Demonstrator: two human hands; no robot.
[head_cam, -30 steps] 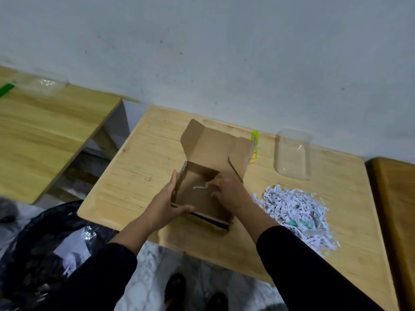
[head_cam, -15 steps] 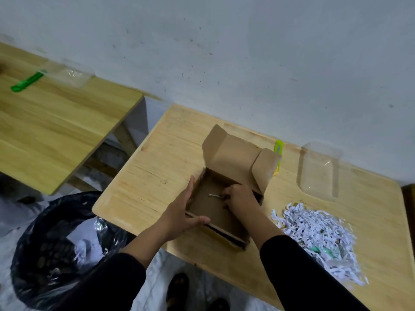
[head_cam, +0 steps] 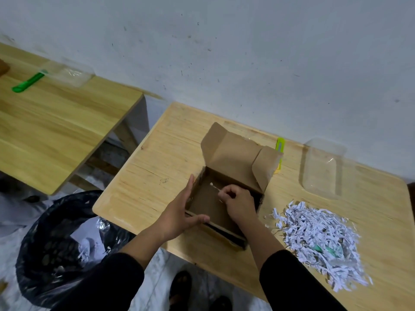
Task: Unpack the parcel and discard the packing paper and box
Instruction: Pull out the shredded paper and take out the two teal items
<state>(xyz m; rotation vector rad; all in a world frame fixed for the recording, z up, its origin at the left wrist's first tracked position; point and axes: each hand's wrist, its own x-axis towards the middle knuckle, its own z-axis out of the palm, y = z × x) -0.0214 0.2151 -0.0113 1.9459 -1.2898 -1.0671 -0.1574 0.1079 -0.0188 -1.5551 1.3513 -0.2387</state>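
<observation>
Box [head_cam: 224, 198] sits open near the worktop's [head_cam: 146, 176] front edge. Inside it our right hand [head_cam: 239, 204] pinches one thin white strip [head_cam: 214, 186], fingers curled; our left hand [head_cam: 179, 215] rests flat-fingered against the box's left wall. We judge unpacking nearly done: one heap of shredded paper [head_cam: 314, 234] lies toward the right front corner, not yet binned. One black bin bag [head_cam: 60, 243] waits on the floor.

We saw a wooden table [head_cam: 143, 176] bearing an open cardboard box [head_cam: 233, 158], a shredded paper pile [head_cam: 314, 234], a clear plastic tray [head_cam: 321, 169] and a yellow-green cutter [head_cam: 280, 145].
</observation>
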